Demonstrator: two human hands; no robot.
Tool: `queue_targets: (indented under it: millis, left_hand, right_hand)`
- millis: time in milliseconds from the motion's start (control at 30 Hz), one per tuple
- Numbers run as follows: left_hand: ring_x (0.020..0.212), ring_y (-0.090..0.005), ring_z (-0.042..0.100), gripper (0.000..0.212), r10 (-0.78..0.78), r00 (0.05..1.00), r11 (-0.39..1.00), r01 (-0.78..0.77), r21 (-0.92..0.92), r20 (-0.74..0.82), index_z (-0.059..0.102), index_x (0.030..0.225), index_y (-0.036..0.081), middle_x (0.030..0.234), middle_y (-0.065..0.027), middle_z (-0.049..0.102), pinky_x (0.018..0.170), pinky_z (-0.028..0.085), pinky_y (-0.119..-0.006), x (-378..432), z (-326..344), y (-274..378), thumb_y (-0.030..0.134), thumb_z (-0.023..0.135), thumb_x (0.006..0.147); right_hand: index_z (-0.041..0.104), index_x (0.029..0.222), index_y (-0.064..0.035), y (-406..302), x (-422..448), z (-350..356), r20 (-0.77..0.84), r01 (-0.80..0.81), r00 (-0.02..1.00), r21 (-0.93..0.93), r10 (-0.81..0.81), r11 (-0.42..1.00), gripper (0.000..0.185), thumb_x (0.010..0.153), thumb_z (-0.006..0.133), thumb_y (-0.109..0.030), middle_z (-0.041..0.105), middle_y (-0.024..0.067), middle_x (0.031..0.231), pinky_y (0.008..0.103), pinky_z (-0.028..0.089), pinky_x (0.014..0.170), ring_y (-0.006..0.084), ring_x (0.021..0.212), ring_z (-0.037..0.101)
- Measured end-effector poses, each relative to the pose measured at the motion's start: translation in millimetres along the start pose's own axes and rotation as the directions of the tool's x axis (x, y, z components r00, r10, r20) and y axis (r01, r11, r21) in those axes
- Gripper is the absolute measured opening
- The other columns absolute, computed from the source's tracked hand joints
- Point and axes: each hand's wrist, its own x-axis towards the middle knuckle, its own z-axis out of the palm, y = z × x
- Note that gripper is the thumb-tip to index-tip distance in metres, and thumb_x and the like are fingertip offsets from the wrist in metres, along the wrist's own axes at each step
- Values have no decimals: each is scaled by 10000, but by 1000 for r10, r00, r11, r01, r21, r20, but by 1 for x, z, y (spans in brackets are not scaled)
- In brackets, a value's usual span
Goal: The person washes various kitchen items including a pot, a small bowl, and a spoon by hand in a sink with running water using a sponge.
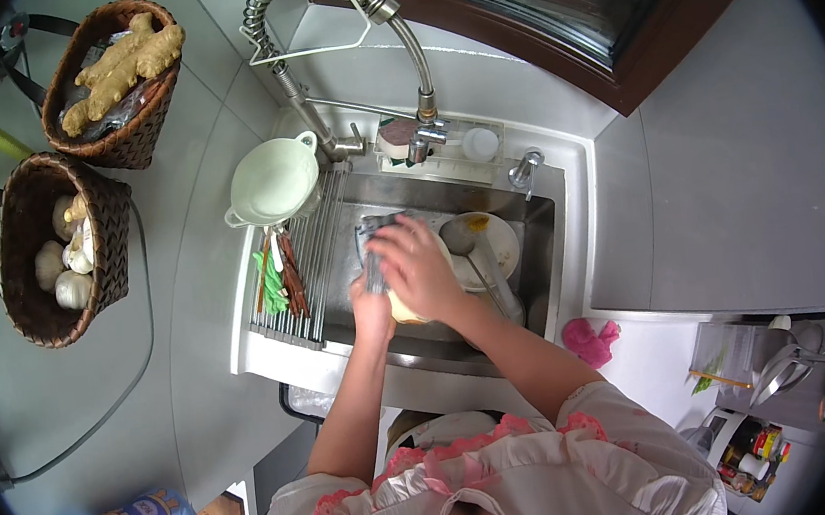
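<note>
Both my hands are over the stainless steel sink [451,336]. My left hand [373,311] grips a greyish thing [375,273], blurred, whose kind I cannot tell. Across its upper part lie the fingers of my right hand [417,264], also blurred by motion. A dark patterned edge shows beyond the fingers. Beneath my hands, a pale yellow dish [405,312] is mostly hidden. To the right of it, a white bowl [506,248] with yellow residue sits in the sink. A metal ladle [459,239] rests in that bowl, its handle slanting towards me.
A roll-up rack [332,243] spans the sink's left side, holding a pale green two-handled colander [275,181] and a green cloth [272,283]. Above arches a spring faucet [415,53]. Woven baskets of ginger [125,69] and garlic [73,289] stand left; a pink cloth [591,342] lies right.
</note>
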Motion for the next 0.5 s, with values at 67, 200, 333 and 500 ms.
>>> queue_targets:
  millis: [67,200,333,500]
  left_hand:
    - [659,-85,520,369,-3,999,957,-11,289,50,599,846,-31,755,-61,588,567,414,-228,-8,23,17,272,410,942]
    - [617,-74,514,370,166,986,983,-164,80,-9,600,799,-35,714,-47,589,559,412,-221,-21,41,41,267,433,934]
    - [676,-95,563,279,217,976,963,-216,161,9,602,891,-50,809,-74,620,624,456,-222,-17,43,19,192,465,919]
    - [680,-69,557,148,231,969,967,-217,137,-91,627,910,-39,814,-42,628,612,440,-201,-16,49,17,85,603,832]
  right_hand:
    - [552,1100,-63,29,9,0,-1,-328,938,318,347,890,293,847,455,-172,533,132,1125,397,355,904,325,1101,442]
    - [517,1117,16,43,4,5,259,-690,508,694,822,207,380,902,349,-249,527,179,1117,375,351,912,333,1084,450]
    - [380,1260,35,32,-20,47,-228,-524,633,577,740,626,421,919,294,-196,376,225,1291,343,225,1034,311,1225,336]
    - [374,1275,21,-5,-40,50,-200,-327,817,611,540,721,414,921,310,-185,351,184,1339,365,192,1054,313,1274,277]
